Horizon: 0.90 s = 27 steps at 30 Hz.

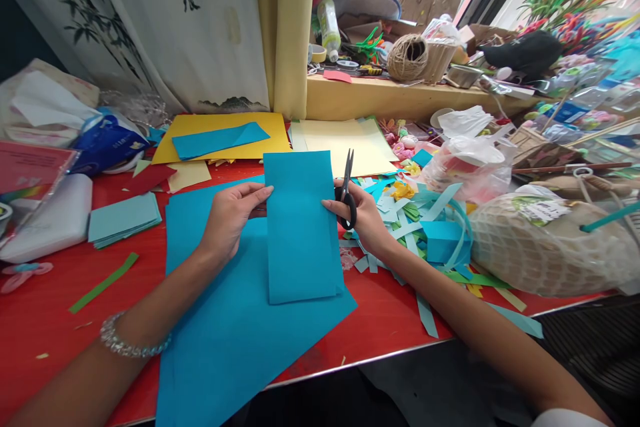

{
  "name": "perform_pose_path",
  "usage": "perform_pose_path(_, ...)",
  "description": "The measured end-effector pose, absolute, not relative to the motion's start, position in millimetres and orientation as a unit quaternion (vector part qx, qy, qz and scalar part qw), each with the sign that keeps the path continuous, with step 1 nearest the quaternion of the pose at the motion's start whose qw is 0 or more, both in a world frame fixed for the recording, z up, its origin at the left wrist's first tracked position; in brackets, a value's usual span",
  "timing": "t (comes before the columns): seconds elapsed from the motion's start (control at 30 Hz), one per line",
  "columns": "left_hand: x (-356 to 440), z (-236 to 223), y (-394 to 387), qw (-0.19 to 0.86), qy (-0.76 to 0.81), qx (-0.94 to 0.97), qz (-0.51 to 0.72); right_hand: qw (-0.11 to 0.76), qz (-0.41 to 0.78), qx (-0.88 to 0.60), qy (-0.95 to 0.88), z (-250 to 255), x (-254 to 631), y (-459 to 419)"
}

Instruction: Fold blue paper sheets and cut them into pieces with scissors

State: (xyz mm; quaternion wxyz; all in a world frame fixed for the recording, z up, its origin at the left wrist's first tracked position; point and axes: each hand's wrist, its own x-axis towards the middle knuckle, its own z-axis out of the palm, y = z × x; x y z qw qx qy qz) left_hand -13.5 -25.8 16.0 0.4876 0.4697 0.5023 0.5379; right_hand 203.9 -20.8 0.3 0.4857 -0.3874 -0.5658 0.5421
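Note:
A folded or layered piece of blue paper (303, 233) is held upright in front of me, its lower right edges slightly apart. My left hand (235, 210) pinches its left edge between thumb and fingers. At the right edge, my right hand (363, 213) pinches the paper too, and black-handled scissors (349, 180) hang on its fingers with the blades pointing up. Below both hands a large blue sheet (225, 340) lies on the red table (120, 287). Part of the left fingers is hidden behind the paper.
Paper scraps (410, 227) are heaped right of my right hand, beside a netted bag (545, 240). A stack of pale blue cards (125, 219) and a green strip (103, 282) lie left. Yellow card (225, 121) and cream sheets (340, 137) lie behind. Twine (407, 57) sits on the sill.

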Motion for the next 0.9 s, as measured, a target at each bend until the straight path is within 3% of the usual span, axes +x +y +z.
perform_pose_path(0.6,-12,17,-27,0.479,0.494,0.500,0.525,0.505,0.525,-0.386,-0.566,-5,206,-17)
perform_pose_path(0.9,-20,25,-24,0.450,0.487,0.488,0.568,0.458,0.584,-0.356,-0.568,-2,205,-20)
